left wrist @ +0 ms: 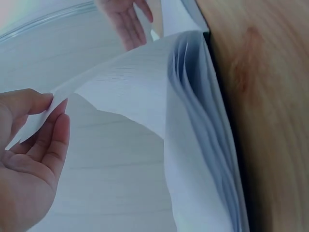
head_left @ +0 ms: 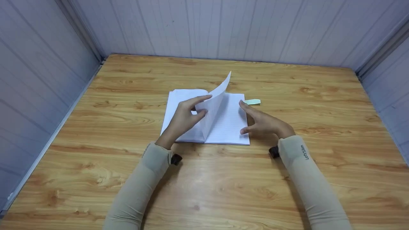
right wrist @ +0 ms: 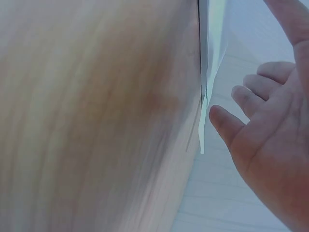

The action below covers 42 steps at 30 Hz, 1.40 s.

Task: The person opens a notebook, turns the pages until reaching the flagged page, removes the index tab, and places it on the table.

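An open notebook with lined white pages lies on the table. One page stands raised from the spine, curving up and to the right. My left hand pinches this page between thumb and fingers, as the left wrist view shows with the hand at the sheet's edge. Over the notebook's right edge is my right hand, thumb and fingers spread apart with nothing between them. A pale green paper strip sticks out past the right edge, close to the right fingertips; the right wrist view shows the strip too.
The wooden table extends on all sides of the notebook. Pale panelled walls enclose its back, left and right. Both forearms wear beige sleeves, with a small black device at the left wrist and another black device at the right.
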Motion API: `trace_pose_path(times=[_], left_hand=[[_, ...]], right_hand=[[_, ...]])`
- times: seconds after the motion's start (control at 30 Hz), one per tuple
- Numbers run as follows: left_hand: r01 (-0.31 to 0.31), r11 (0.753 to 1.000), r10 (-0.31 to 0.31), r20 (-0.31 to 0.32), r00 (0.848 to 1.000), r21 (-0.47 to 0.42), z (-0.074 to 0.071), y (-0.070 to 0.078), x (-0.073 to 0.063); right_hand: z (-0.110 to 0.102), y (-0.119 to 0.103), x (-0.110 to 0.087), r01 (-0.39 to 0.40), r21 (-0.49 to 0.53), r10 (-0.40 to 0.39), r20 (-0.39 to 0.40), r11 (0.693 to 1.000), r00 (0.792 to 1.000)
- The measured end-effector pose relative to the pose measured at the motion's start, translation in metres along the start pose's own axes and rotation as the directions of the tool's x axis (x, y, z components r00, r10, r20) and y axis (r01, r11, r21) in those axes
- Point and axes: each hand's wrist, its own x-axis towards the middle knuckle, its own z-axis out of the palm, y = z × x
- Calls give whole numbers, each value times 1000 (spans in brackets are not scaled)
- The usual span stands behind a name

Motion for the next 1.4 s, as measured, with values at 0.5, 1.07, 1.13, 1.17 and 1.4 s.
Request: trace_pose_path(times=[0.5,1.07,1.13,1.17,1.4], left_hand=[[52,999,-53,-56,997,-12,-18,-10,-6],[-78,949,10,218,976,306,-33,-25,-19],[-27,947,-59,258,964,319,-35,-26,-20],[8,946,-104,280,954,325,-36,-27,-21],[212,899,-385,458,802,383,-41,-36,-23]], right_hand=[[6,1,2,21,-10,-20,54,1000,998],[5,0,4,4,5,-5,77,1000,997],[5,0,4,4,-3,-3,81,1000,997],[5,0,3,6,-3,-5,83,1000,997],[5,1,0,4,-3,-3,121,1000,993]])
